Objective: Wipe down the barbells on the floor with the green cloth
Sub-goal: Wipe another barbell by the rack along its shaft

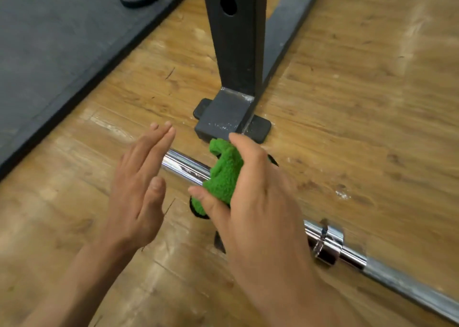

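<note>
Here my right hand (250, 190) pinches the cloth (223, 175) around the bar (186, 166), my left hand (139, 187) flat and spread beside it.

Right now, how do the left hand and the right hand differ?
The left hand is flat and holds nothing; the right hand curls round the green cloth. The right hand holds the cloth on the chrome barbell; the left hand is by the bar's end, contact unclear. Both are bare and low over the wooden floor.
</note>
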Demonstrator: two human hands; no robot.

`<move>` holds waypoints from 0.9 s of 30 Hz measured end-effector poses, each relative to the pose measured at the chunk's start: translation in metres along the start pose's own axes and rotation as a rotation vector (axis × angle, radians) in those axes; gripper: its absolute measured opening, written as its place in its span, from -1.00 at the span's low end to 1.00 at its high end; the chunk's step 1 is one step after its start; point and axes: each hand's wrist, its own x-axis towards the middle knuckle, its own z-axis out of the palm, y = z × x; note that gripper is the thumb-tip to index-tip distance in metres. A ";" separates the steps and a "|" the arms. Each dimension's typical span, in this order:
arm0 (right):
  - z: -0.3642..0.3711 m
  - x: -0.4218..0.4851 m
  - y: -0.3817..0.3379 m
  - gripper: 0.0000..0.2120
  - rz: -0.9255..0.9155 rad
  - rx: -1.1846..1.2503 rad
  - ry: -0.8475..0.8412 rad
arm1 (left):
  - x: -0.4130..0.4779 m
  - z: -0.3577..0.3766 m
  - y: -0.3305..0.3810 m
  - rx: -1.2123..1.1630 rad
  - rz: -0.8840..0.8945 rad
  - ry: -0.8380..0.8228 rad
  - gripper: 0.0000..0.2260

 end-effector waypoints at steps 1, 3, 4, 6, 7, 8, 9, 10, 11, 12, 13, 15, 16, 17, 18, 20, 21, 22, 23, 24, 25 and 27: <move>0.011 0.007 -0.010 -0.40 -0.011 -0.040 -0.037 | -0.002 -0.010 -0.009 0.016 -0.045 0.033 -0.21; 0.034 0.021 -0.021 -0.46 0.014 -0.189 -0.150 | -0.010 -0.024 -0.022 0.031 -0.116 0.065 -0.20; 0.045 0.027 -0.023 -0.50 0.038 -0.251 -0.225 | -0.016 -0.028 -0.028 0.029 -0.133 0.050 -0.22; 0.057 0.034 -0.016 -0.52 0.062 -0.336 -0.346 | -0.024 -0.022 -0.027 -0.003 -0.135 -0.036 -0.29; 0.062 0.036 -0.013 -0.52 0.061 -0.386 -0.399 | -0.029 -0.017 -0.026 -0.027 -0.126 -0.088 -0.32; 0.065 0.039 -0.009 -0.52 0.062 -0.458 -0.463 | -0.033 -0.009 -0.024 -0.062 -0.112 -0.130 -0.35; 0.065 0.041 -0.008 -0.53 0.072 -0.533 -0.549 | -0.036 0.001 -0.021 -0.104 -0.106 -0.163 -0.36; 0.066 0.043 -0.007 -0.56 0.080 -0.601 -0.627 | -0.039 0.010 -0.017 -0.150 -0.108 -0.183 -0.37; 0.066 0.043 -0.007 -0.60 0.078 -0.663 -0.680 | -0.041 0.021 -0.013 -0.187 -0.109 -0.193 -0.37; 0.066 0.043 -0.006 -0.63 0.072 -0.728 -0.717 | -0.042 0.030 -0.009 -0.212 -0.104 -0.197 -0.37; 0.063 0.044 -0.007 -0.63 0.067 -0.791 -0.746 | -0.042 0.039 -0.007 -0.232 -0.095 -0.202 -0.37; 0.057 0.042 -0.004 -0.59 0.055 -0.865 -0.795 | -0.039 0.053 -0.003 -0.264 -0.092 -0.227 -0.38; 0.052 0.038 -0.001 -0.55 0.058 -0.872 -0.807 | -0.037 0.059 -0.002 -0.264 -0.088 -0.240 -0.37; 0.048 0.036 0.003 -0.50 0.070 -0.845 -0.786 | -0.036 0.065 -0.002 -0.243 -0.076 -0.249 -0.37; 0.044 0.031 0.011 -0.49 0.072 -0.779 -0.703 | -0.034 0.071 -0.002 -0.203 -0.059 -0.253 -0.38; 0.039 0.018 0.028 -0.53 0.043 -0.604 -0.554 | -0.033 0.082 -0.005 -0.099 -0.033 -0.238 -0.40; 0.038 0.009 0.036 -0.52 0.023 -0.522 -0.499 | -0.033 0.087 -0.006 -0.042 -0.023 -0.224 -0.43; 0.038 0.001 0.043 -0.49 0.015 -0.435 -0.436 | -0.032 0.091 -0.008 0.016 -0.012 -0.213 -0.45; 0.038 -0.004 0.046 -0.47 0.022 -0.351 -0.369 | -0.031 0.093 -0.010 0.065 0.003 -0.207 -0.47; 0.040 -0.008 0.048 -0.44 0.038 -0.282 -0.298 | -0.029 0.095 -0.010 0.100 0.018 -0.201 -0.49; 0.042 -0.011 0.049 -0.42 0.076 -0.223 -0.240 | -0.026 0.096 -0.009 0.116 0.030 -0.195 -0.50; 0.048 -0.014 0.046 -0.39 0.183 -0.144 -0.166 | -0.017 0.097 -0.004 0.104 0.061 -0.207 -0.51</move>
